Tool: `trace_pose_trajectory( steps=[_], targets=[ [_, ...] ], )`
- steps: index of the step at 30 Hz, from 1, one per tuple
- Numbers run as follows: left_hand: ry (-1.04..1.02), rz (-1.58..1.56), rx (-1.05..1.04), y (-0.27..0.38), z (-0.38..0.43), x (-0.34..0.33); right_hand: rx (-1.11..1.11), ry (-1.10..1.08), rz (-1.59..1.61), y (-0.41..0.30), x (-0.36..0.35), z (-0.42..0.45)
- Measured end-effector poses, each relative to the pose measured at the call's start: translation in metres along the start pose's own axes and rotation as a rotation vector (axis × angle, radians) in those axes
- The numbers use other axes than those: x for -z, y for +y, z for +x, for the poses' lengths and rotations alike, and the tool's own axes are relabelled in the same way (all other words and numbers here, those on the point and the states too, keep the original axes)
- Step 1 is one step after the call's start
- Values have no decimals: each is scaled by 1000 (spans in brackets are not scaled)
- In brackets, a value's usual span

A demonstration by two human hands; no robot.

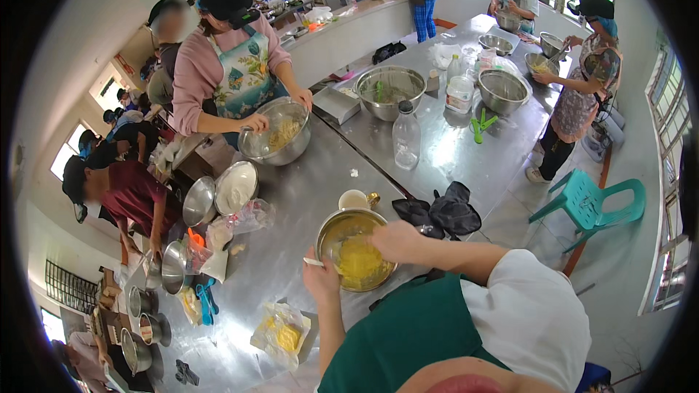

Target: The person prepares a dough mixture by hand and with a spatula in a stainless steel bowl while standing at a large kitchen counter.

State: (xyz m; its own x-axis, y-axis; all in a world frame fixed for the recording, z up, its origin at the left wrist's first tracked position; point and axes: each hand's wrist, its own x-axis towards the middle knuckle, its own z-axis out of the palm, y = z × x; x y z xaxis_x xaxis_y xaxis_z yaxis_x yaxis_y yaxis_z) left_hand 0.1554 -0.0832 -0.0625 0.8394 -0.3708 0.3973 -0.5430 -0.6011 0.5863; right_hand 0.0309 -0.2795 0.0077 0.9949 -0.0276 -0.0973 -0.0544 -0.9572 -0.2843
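A steel mixing bowl (326,229) holding a yellow mixture (357,262) is tilted toward me at the table edge. My left hand (322,282) grips its left rim, with a thin white handle (313,262) under the thumb. Over the bowl's right side, my right hand (401,243) is closed and blurred by motion. A shiny metal end (426,230) shows behind that fist, apparently a utensil's handle; its working end is hidden or blurred. Just beyond the bowl stands a cream-coloured mug (353,200) with a gold handle.
An opened wrapper with a yellow block (288,337) lies left of me. Black cloth or plastic (453,212) lies right. Flour bowl (236,188), blue measuring spoons (206,301) and a plastic bottle (406,139) share the steel table (306,196). A co-worker (240,65) holds a bowl opposite.
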Motion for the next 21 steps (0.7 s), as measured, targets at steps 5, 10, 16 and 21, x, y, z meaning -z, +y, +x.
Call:
trace_pose_trajectory(
  steps=[5, 10, 16, 21],
  targets=[
    [-210, -157, 65, 9, 13, 5, -98, 162, -31, 19, -35, 14],
    [-50, -105, -72, -11, 8, 0, 38, 24, -82, -6, -12, 9],
    [-29, -15, -128, -9, 13, -10, 106, 142, -78, -7, -41, 18],
    [-42, -70, -131, -3, 12, 2, -7, 100, -52, 4, -26, 21]
  ],
)
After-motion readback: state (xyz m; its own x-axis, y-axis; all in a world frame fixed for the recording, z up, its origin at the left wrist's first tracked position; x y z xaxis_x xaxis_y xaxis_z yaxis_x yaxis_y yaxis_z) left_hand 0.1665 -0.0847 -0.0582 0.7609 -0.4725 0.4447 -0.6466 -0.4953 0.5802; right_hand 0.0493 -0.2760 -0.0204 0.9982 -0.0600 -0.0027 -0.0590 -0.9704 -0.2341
